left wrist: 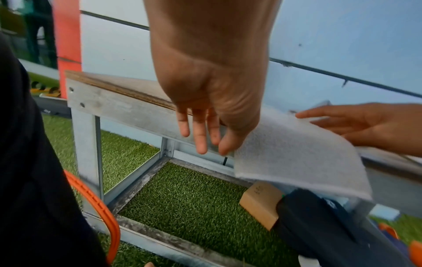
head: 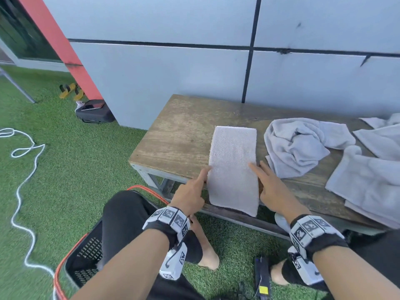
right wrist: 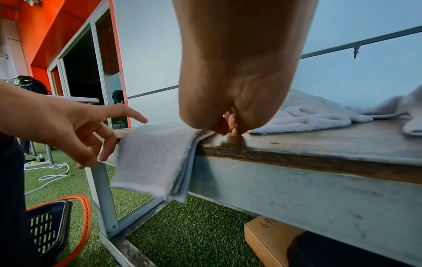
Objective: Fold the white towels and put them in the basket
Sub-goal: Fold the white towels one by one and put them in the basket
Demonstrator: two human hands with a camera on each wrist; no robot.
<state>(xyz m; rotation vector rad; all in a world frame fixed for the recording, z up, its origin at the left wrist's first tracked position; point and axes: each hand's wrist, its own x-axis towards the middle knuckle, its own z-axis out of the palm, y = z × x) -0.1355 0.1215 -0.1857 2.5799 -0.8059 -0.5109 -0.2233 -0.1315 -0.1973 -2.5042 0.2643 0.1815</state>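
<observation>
While the long folded white terry towel [head: 233,167] lay on the worn wooden bench [head: 179,135], its near end overhanging, left hand [head: 190,194] and right hand [head: 273,189], fingers spread, flanked it; soft and limp, best pinched at the drooping corners.

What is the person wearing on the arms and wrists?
Both forearms are bare, without sleeves. The left hand and the right hand wear no gloves. Each wrist carries a black strap with white square blocks printed with black-and-white square markers, and a white camera unit hangs under each wrist.
</observation>
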